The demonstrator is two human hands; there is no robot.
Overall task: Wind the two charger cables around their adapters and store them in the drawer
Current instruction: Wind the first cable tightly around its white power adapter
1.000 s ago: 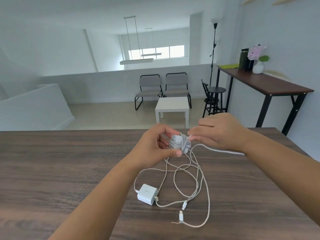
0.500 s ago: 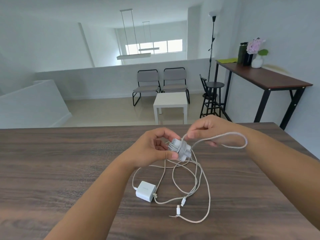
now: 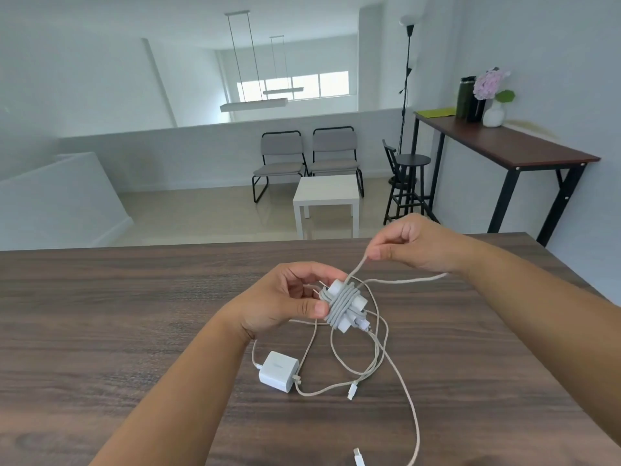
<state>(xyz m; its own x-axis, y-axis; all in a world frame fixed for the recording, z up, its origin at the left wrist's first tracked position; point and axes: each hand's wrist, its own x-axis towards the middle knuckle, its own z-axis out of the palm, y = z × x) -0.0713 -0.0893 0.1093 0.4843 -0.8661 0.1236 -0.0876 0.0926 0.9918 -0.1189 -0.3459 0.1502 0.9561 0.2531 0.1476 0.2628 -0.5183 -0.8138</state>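
Since before, the right hand [image 3: 413, 245] has lifted, pinching the grey braided cable [image 3: 358, 269] taut above the white cube adapter [image 3: 342, 306], cross-wrapped, gripped by the left hand [image 3: 285, 297] over the dark wood worktop [image 3: 117, 314].

A dark wood-grain worktop [image 3: 100, 314] fills the foreground; beyond it at 12 o'clock a white side table [image 3: 327, 193] stands on the pale floor before two grey chairs [image 3: 307, 156]. At 2 o'clock a tall dark console table [image 3: 504, 146] against the white wall carries a flower vase [image 3: 493, 112], with a black stool [image 3: 408, 183] and floor lamp [image 3: 408, 79] beside it. Daylight comes from a far window [image 3: 295, 85] behind two hanging lights [image 3: 253, 104].
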